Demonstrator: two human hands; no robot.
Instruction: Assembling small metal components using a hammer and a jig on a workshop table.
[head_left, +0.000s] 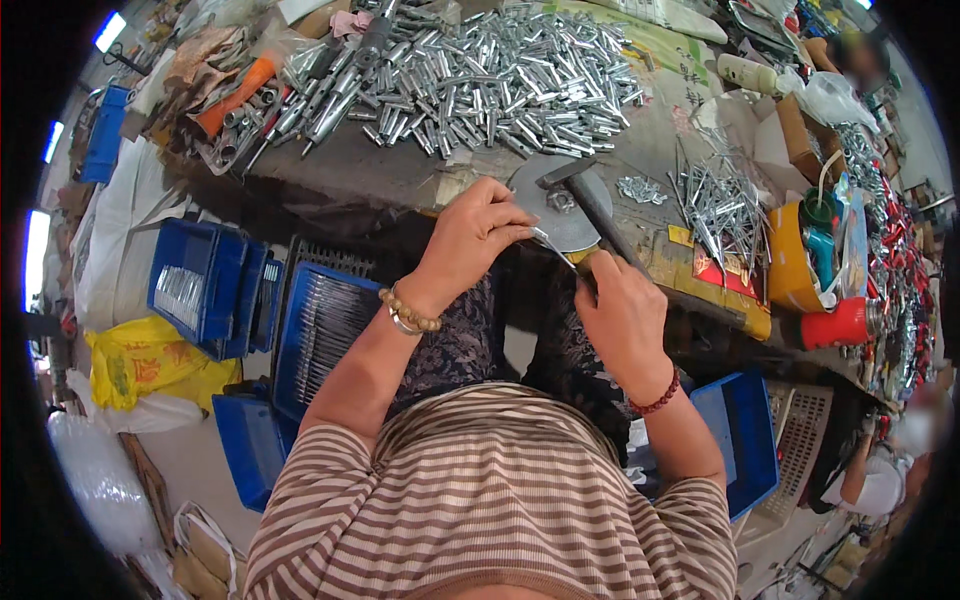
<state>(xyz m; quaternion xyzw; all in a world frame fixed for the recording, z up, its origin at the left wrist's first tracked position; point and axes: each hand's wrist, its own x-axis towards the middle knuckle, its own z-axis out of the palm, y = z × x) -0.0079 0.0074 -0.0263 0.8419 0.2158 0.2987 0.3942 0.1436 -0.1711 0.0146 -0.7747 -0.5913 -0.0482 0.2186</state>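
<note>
My left hand (475,240) pinches the silvery end of a slim metal rod (556,250) between thumb and fingers. Close by, my right hand (625,315) is closed at the rod's other end; its fingertips partly hide that end. Whether the rod is one piece or two fitted together I cannot tell. Just beyond my hands, a round grey metal disc (575,232) sits at the bench edge with small metal bits (561,202) on it. A hammer (600,208) lies across the disc, its dark handle reaching down beside my right knuckles.
A heap of short metal tubes (490,80) covers the far bench. Thin metal pins (720,205) and small parts (641,190) lie to the right, near a yellow container (790,260) and red cylinder (835,325). Blue bins (245,450) stand at left, another blue bin (750,440) at right.
</note>
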